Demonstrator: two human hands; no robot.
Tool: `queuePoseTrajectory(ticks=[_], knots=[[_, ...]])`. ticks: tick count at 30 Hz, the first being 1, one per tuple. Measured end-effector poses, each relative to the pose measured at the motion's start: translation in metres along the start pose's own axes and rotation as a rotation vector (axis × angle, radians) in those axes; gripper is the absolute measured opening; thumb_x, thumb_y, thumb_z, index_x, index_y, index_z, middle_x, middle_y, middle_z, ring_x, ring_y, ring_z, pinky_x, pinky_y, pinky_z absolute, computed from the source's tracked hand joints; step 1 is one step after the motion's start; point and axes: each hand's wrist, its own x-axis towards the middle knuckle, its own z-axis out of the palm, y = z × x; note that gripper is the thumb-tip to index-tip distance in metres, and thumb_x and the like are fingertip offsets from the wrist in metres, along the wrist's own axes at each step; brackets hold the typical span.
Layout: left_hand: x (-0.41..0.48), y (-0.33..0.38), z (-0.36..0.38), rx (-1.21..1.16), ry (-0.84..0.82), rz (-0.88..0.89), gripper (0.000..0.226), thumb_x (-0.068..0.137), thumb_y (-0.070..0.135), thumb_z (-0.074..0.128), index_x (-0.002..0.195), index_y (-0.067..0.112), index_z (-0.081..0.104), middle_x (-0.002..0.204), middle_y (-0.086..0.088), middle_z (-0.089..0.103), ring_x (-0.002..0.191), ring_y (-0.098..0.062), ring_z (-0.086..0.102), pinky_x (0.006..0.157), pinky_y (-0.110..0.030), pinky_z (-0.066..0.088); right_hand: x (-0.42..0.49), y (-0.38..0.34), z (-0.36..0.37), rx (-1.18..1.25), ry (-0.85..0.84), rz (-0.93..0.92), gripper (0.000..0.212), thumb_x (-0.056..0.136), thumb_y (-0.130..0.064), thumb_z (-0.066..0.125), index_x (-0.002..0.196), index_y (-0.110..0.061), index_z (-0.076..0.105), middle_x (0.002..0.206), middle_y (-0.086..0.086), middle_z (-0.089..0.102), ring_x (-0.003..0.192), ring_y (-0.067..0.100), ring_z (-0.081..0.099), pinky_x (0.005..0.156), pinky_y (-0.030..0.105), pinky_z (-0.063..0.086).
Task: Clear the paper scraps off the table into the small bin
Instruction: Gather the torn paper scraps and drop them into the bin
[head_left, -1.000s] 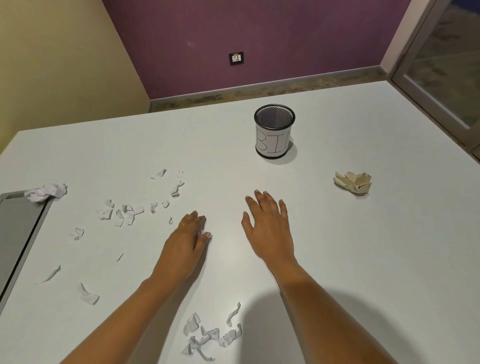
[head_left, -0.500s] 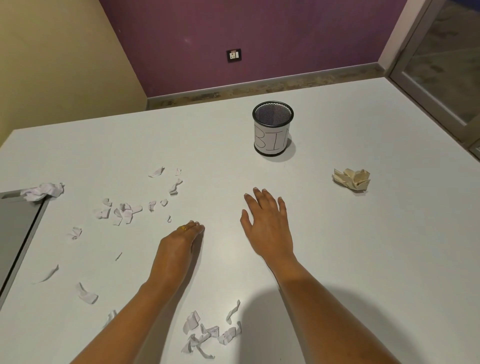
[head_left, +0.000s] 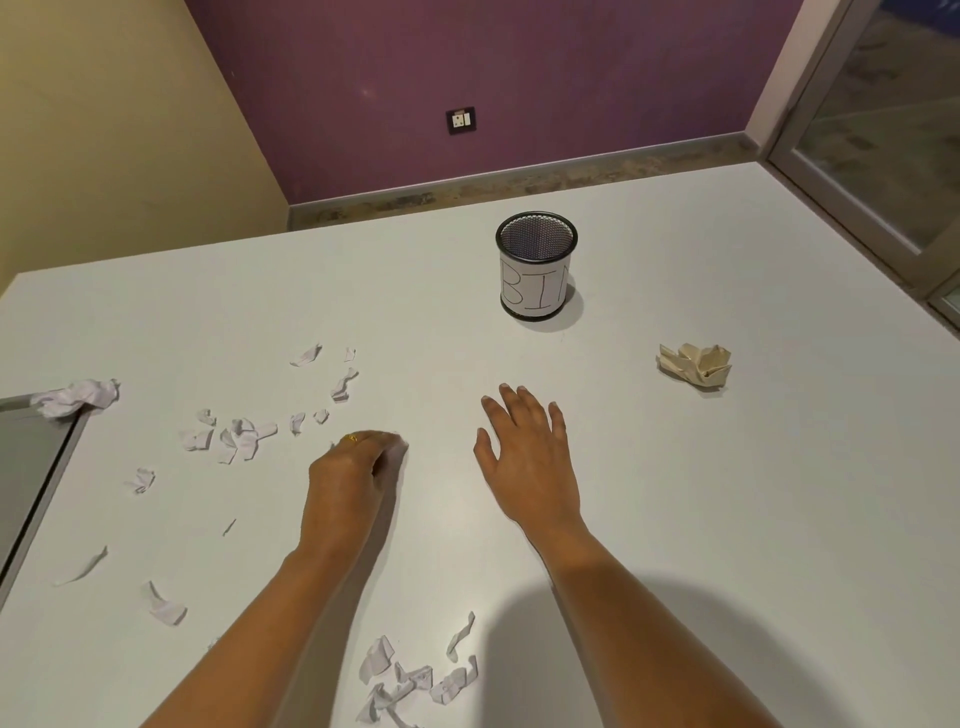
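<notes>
A small mesh bin (head_left: 535, 291) with a paper label reading "BIN" stands upright at the far middle of the white table (head_left: 727, 519). Several white paper scraps (head_left: 239, 439) lie scattered left of my hands, and another cluster of scraps (head_left: 410, 680) lies near the front edge between my forearms. My left hand (head_left: 356, 467) rests on the table with its fingers curled under, closed over a small scrap that is hidden. My right hand (head_left: 524, 457) lies flat, fingers spread, holding nothing.
A crumpled tan paper wad (head_left: 696, 364) sits right of the bin. A crumpled white paper ball (head_left: 78, 397) rests at the corner of a grey panel (head_left: 26, 467) at the table's left edge. Purple and yellow walls stand behind.
My left hand's fingers have curled in over the small scrap that lay at its fingertips, and that scrap is now out of sight. The right hand has stayed flat in place.
</notes>
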Motion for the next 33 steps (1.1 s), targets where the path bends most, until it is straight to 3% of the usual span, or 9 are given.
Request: queuePoseTrajectory(ticks=[6, 13, 20, 24, 25, 29, 33], knots=[[0.057, 0.031, 0.0, -0.059, 0.098, 0.095, 0.023, 0.078, -0.011, 0.059, 0.091, 0.003, 0.071, 0.091, -0.012, 0.073, 0.087, -0.025, 0.068, 0.084, -0.024, 0.045, 0.001, -0.001, -0.002, -0.015, 0.008, 0.0, 0.047, 0.088, -0.036, 0.029, 0.12, -0.02, 0.059, 0.13, 0.003, 0.059, 0.124, 0.02, 0.053, 0.104, 0.048, 0.038], [0.14, 0.103, 0.01, -0.048, 0.118, 0.34, 0.021, 0.081, -0.007, 0.055, 0.091, 0.002, 0.071, 0.094, -0.014, 0.072, 0.09, -0.027, 0.066, 0.082, -0.024, 0.044, 0.0, -0.001, -0.003, -0.035, 0.028, 0.005, 0.046, 0.086, -0.036, 0.031, 0.116, -0.021, 0.063, 0.125, 0.001, 0.063, 0.12, 0.018, 0.056, 0.1, 0.047, 0.042], [0.192, 0.137, 0.039, -0.08, 0.027, 0.17, 0.028, 0.08, -0.008, 0.05, 0.091, 0.005, 0.072, 0.101, -0.014, 0.069, 0.093, -0.027, 0.062, 0.08, -0.026, 0.046, 0.001, 0.0, -0.003, -0.059, 0.073, -0.021, 0.042, 0.085, -0.031, 0.033, 0.11, -0.02, 0.064, 0.121, 0.0, 0.065, 0.117, 0.019, 0.059, 0.098, 0.045, 0.045], [0.204, 0.145, 0.042, -0.086, -0.026, 0.132, 0.027, 0.082, -0.007, 0.047, 0.094, 0.002, 0.07, 0.102, -0.017, 0.068, 0.095, -0.032, 0.062, 0.083, -0.032, 0.049, 0.001, 0.006, 0.003, -0.121, 0.097, -0.052, 0.033, 0.079, -0.024, 0.064, 0.111, -0.018, 0.065, 0.12, 0.002, 0.066, 0.116, 0.02, 0.059, 0.097, 0.045, 0.046], [0.203, 0.146, 0.043, -0.096, -0.033, 0.148, 0.026, 0.084, -0.005, 0.047, 0.096, 0.001, 0.069, 0.101, -0.018, 0.068, 0.096, -0.032, 0.061, 0.083, -0.032, 0.048, 0.0, 0.006, 0.004, -0.133, 0.1, -0.057, 0.034, 0.079, -0.025, 0.063, 0.113, -0.018, 0.064, 0.12, 0.003, 0.066, 0.116, 0.02, 0.059, 0.097, 0.045, 0.047], [0.2, 0.149, 0.046, -0.1, -0.026, 0.152, 0.028, 0.085, -0.005, 0.05, 0.105, 0.005, 0.067, 0.11, -0.017, 0.066, 0.103, -0.03, 0.059, 0.088, -0.033, 0.047, 0.001, 0.004, 0.001, -0.147, 0.094, -0.062, 0.042, 0.087, -0.029, 0.033, 0.116, -0.02, 0.062, 0.121, 0.002, 0.064, 0.118, 0.019, 0.058, 0.097, 0.043, 0.047], [0.196, 0.146, 0.048, -0.082, -0.025, 0.171, 0.032, 0.084, 0.0, 0.056, 0.114, 0.01, 0.063, 0.12, -0.011, 0.063, 0.111, -0.026, 0.056, 0.096, -0.03, 0.042, 0.0, 0.005, 0.003, -0.141, 0.087, -0.06, 0.036, 0.086, -0.026, 0.045, 0.117, -0.02, 0.061, 0.122, 0.002, 0.064, 0.119, 0.019, 0.057, 0.099, 0.044, 0.045]])
